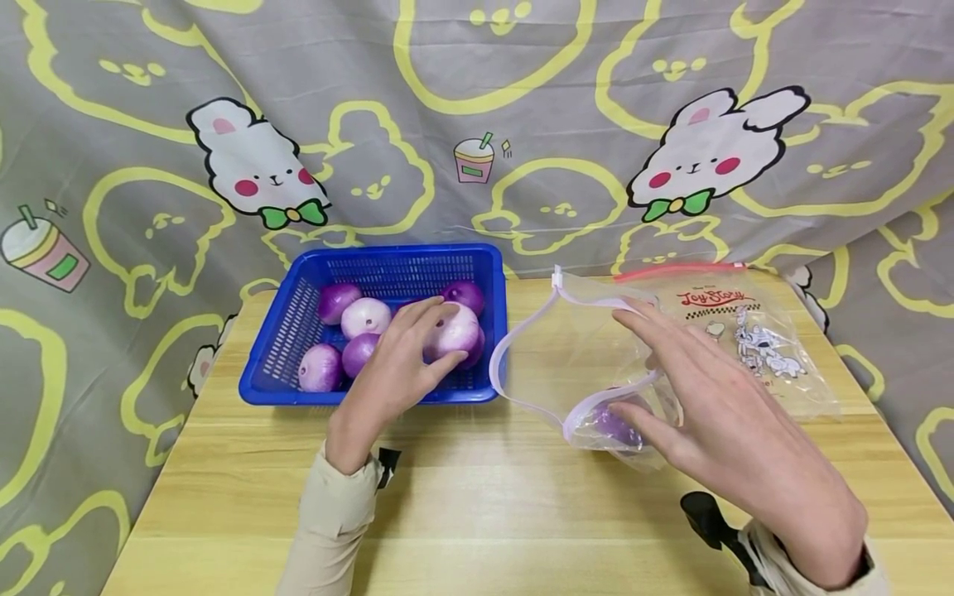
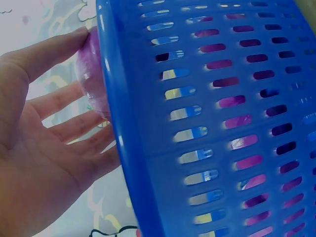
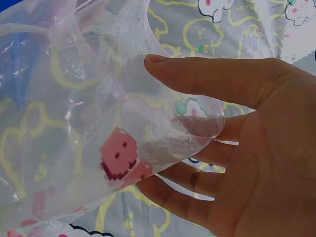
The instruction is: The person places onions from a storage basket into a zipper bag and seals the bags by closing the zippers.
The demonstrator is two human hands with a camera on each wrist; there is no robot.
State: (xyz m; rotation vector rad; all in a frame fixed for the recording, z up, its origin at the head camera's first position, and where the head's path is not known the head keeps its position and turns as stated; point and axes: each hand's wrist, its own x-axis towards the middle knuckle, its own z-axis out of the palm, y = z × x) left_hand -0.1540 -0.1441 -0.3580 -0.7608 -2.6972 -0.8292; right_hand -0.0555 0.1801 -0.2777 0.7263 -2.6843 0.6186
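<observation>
My left hand [image 1: 395, 356] grips a purple-and-white onion [image 1: 456, 329] at the right side of the blue plastic basket [image 1: 261, 364]. In the left wrist view, thumb and fingers lie around that onion [image 2: 91, 74], partly hidden by the basket's rim. More purple onions [image 1: 367, 318] sit in the basket. To its right, a clear zip bag [image 1: 547, 356] with a lilac closure stands with its mouth spread wide. Through its plastic a purple onion [image 1: 614, 422] shows. My right hand [image 1: 715, 397] touches the bag's right side with extended fingers and thumb, its fingers behind the plastic in the right wrist view.
A second clear bag [image 1: 790, 364] with a red closure and "Toy Story" print lies flat at the back right of the wooden table [image 1: 477, 513]. Behind the table hangs a grey patterned cloth [image 1: 462, 66].
</observation>
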